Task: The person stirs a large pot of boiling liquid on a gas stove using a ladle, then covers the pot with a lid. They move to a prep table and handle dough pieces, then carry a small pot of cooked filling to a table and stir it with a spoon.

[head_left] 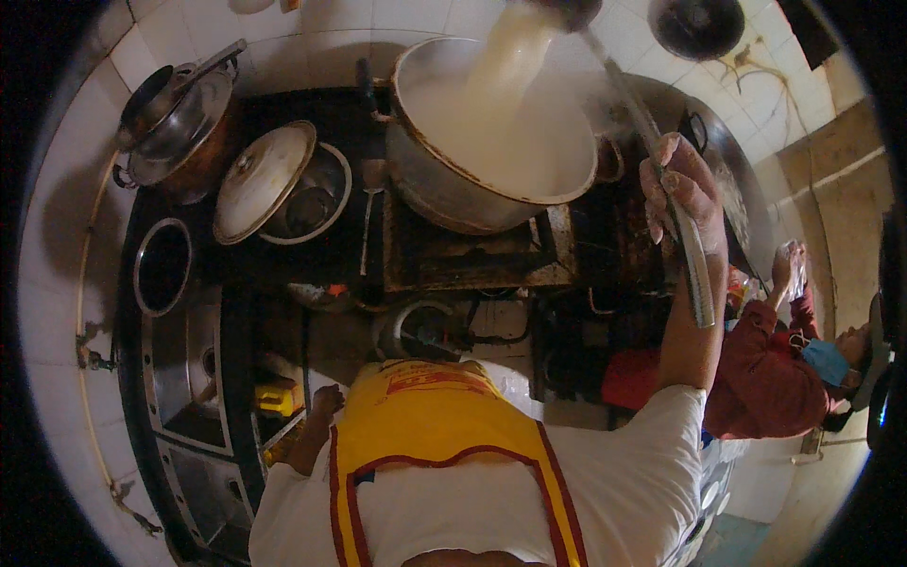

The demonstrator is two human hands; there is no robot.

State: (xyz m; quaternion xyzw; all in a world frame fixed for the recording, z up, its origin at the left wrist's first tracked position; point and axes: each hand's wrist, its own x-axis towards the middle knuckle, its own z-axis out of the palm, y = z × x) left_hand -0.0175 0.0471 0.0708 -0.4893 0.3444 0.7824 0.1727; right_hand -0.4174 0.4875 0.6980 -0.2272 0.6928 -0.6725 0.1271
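Observation:
My right hand [682,187] is raised to the right of a large metal pot [444,180], its fingers closed round the long handle of a ladle [698,283]. The dark bowl of the ladle is up at the top edge, partly cut off. Thick, pale liquid [510,61] pours from it into the pot, which holds more of the same and gives off steam. A gas stove [477,269] bears the pot. Low at my left side, my left hand [327,401] hangs near the sink's edge; its fingers are too dark and small to make out.
Left of the pot are a long-handled spoon [372,180], a tilted lid [260,184] over a round pot [337,222] and stacked pans [175,118]. Sink basins [179,378] lie on the left. A co-worker in a red top [770,378] and mask stands at the right.

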